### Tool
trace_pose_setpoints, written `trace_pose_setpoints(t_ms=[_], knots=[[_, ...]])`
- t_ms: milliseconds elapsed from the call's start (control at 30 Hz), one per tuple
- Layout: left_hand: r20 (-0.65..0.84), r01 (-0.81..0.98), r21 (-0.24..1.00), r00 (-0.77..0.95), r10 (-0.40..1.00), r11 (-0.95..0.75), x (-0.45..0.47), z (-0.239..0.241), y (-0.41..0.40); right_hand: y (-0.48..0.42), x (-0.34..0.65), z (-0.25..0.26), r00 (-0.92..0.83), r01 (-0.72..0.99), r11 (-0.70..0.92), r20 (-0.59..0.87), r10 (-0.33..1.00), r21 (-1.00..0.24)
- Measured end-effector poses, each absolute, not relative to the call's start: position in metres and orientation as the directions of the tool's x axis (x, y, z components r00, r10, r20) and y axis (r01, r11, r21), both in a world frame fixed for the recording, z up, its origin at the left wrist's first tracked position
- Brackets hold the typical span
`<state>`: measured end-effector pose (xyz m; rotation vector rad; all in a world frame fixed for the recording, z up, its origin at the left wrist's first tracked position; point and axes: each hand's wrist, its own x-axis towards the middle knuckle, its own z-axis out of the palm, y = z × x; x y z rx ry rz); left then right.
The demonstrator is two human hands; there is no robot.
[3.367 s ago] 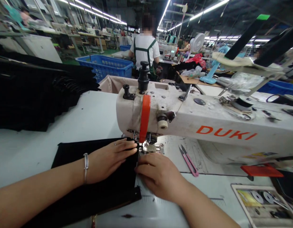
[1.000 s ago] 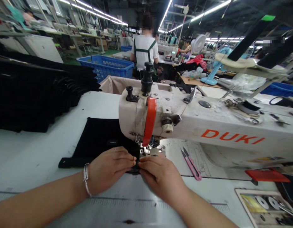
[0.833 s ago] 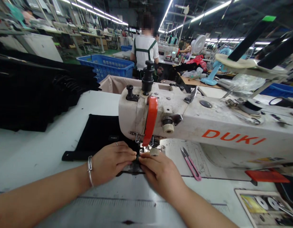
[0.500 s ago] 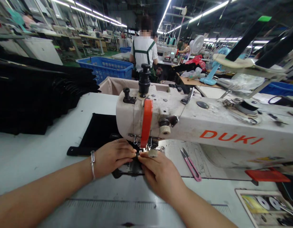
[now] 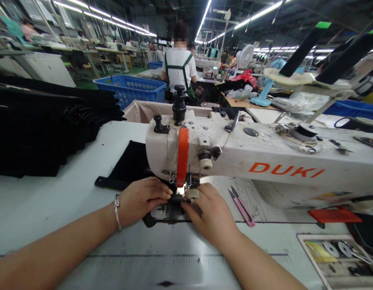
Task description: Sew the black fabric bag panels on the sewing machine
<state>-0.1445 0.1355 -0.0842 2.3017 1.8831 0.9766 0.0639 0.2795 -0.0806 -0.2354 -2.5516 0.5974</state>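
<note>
Pinching black cloth (image 5: 128, 163): left grip (image 5: 140, 199) | cloth spreads beyond it | right grip (image 5: 215, 215): closure unclear

The sewing machine (image 5: 228, 149) stretches across the right half of the table (image 5: 65, 201), its sewing end near the middle. Left of that end, and partly beneath it, lies a cloth piece (image 5: 128, 161), with a stack of cloth (image 5: 38, 133) farther left. The left fingers (image 5: 162, 192) are left of the presser area, the right fingers (image 5: 206, 192) right of it. Snips (image 5: 242, 207) lie farther right; bobbins (image 5: 345, 249) sit in a tray (image 5: 307, 257) at the near right. Behind the table stand a basket (image 5: 144, 94) and, right of it, a person (image 5: 180, 70).
</note>
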Motion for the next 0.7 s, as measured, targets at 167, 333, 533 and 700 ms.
trace_pose_setpoints(t_ms=[167,333,533,700], knots=[[0.499,0.938,0.293,0.013,0.866,-0.183,-0.117,-0.085,0.131,0.277,0.058,-0.089,-0.873,-0.086,0.859,0.454,0.179,-0.505],[0.524,0.946,0.278,-0.001,0.852,-0.17,-0.113,-0.088,0.135,0.277,0.059,-0.091,-0.854,-0.108,0.863,0.49,0.174,-0.494],[0.539,0.942,0.306,-0.052,0.84,-0.138,-0.118,-0.095,0.142,0.278,0.056,-0.09,-0.859,-0.041,0.893,0.472,0.197,-0.447],[0.535,0.942,0.314,-0.075,0.841,-0.116,-0.122,-0.095,0.149,0.28,0.052,-0.091,-0.862,0.01,0.915,0.461,0.213,-0.404]])
